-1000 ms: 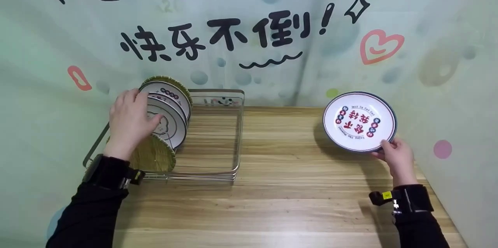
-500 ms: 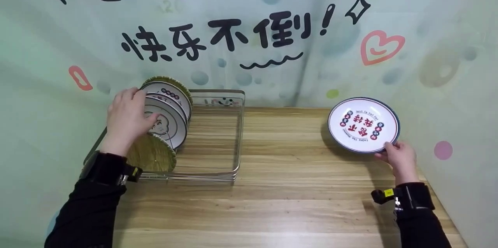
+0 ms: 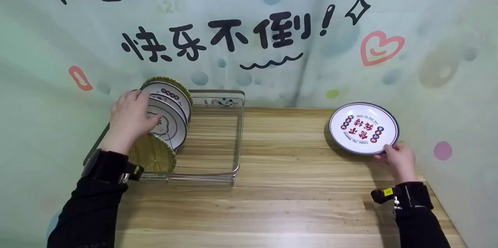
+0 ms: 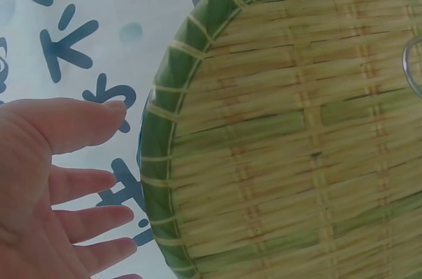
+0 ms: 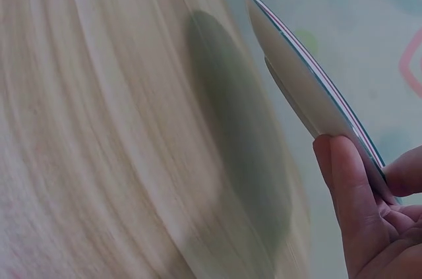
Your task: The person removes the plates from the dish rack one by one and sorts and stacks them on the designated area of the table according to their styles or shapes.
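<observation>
While the right hand (image 3: 400, 160) pinches the round plate (image 3: 364, 128) face-up, the left hand (image 3: 129, 119) is spread, empty.

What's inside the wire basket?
White plates between a front woven tray and a back woven tray. The left hand and front woven tray cover parts of the plates; exact count unclear.

A rack (image 3: 218, 91) sits on the left of the counter (image 3: 291, 205). In its left part stand plates (image 3: 173, 129), one tray (image 3: 153, 156) before them and a second tray (image 3: 173, 80) behind; the left grip (image 3: 128, 117) is at their left edge. Well apart to the right, above the counter, a single plate (image 3: 364, 128) is in the right grip (image 3: 400, 161).
</observation>
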### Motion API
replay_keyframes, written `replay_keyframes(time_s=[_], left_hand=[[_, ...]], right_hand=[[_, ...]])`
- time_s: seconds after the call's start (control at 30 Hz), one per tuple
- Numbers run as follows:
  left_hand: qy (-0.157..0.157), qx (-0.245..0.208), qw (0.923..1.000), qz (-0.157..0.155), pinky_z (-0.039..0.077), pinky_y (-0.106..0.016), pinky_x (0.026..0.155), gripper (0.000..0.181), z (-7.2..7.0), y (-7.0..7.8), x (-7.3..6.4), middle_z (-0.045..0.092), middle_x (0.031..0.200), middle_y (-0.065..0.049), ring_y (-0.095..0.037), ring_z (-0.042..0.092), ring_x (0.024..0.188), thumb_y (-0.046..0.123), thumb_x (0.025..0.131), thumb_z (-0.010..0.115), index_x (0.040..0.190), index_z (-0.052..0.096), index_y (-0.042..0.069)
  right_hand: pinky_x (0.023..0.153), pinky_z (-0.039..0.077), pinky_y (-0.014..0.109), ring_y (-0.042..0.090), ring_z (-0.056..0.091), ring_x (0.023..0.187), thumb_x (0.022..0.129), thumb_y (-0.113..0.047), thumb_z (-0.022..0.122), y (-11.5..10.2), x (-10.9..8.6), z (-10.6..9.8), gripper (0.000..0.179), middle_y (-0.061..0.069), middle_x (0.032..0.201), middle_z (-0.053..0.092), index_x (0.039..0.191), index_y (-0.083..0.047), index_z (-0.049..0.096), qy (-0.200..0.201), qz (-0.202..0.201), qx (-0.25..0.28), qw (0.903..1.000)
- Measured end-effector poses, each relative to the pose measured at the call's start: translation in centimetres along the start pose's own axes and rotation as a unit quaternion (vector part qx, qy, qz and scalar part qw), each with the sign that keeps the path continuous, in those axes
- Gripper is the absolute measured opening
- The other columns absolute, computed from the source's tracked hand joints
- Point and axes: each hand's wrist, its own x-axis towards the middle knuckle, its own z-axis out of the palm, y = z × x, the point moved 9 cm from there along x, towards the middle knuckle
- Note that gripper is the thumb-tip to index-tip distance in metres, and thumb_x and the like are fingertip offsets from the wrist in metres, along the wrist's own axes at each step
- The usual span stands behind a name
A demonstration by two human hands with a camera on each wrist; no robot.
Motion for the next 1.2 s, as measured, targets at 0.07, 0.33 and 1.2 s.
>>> replay_keyframes(time_s=[0.07, 0.33, 1.2], left_hand=[[-0.005, 0.003, 1.0000, -0.002, 0.021, -0.071, 0.107, 0.069, 0.1, 0.0, 0.0, 0.036, 0.141, -0.040, -0.058, 0.028, 0.131, 0.024, 0.086, 0.073, 0.136, 0.042, -0.013], [-0.026, 0.000, 0.9996, -0.006, 0.019, -0.072, 0.107, 0.069, 0.3, 0.2, 0.3, 0.035, 0.143, -0.039, -0.057, 0.027, 0.133, 0.024, 0.087, 0.072, 0.137, 0.042, -0.014], [-0.045, -0.001, 0.9990, -0.009, 0.019, -0.071, 0.106, 0.067, 1.1, -0.4, 0.4, 0.036, 0.143, -0.037, -0.056, 0.027, 0.132, 0.025, 0.087, 0.071, 0.137, 0.044, -0.010]], right_hand=[[0.079, 0.058, 0.025, 0.006, 0.066, 0.069, 0.102, -0.010, 0.041, 0.1, 0.1, 0.0, 0.047, 0.018, 0.113, 0.047, 0.136, 0.021, 0.031, -0.006, 0.001, -0.004, 1.0000], [0.078, 0.058, 0.024, 0.007, 0.067, 0.068, 0.103, -0.011, 0.040, 0.6, 0.4, -0.3, 0.050, 0.015, 0.104, 0.053, 0.137, 0.023, 0.028, -0.021, 0.010, -0.025, 0.9994], [0.080, 0.057, 0.022, 0.010, 0.070, 0.067, 0.102, 0.000, 0.036, 2.5, 0.8, 0.2, 0.056, 0.018, 0.103, 0.050, 0.143, 0.025, 0.010, -0.049, 0.074, 0.092, 0.9918]])
